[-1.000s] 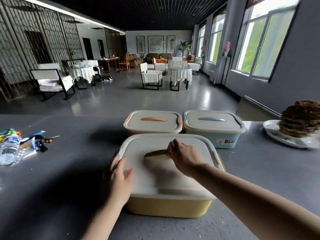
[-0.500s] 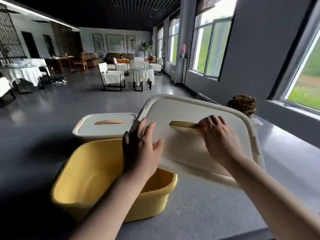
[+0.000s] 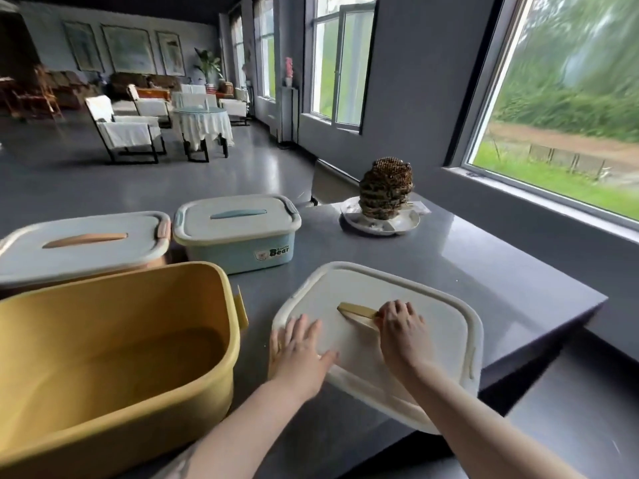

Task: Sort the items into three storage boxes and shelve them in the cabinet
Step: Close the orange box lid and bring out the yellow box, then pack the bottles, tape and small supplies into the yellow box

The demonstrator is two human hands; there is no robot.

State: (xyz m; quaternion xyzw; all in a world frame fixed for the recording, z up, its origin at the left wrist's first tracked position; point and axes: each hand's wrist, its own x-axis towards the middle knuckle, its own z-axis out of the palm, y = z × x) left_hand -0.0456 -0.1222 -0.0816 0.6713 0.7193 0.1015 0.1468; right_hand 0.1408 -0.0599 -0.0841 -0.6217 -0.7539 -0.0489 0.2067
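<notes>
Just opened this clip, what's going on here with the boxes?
A person is setting the cream lid of the yellow box on the grey counter. The right hand grips its handle; the left hand lies flat on its edge. The yellow box stands open and empty; the blue box and pink box are lidded.

A single head-worn wide-angle view is given. The grey counter [image 3: 466, 271] is looked down on from close above, facing forward and rightward toward the window [image 3: 567, 105]. Both forearms enter from the bottom edge. Edges are bent and perhaps motion-blurred. No second view is shared.
</notes>
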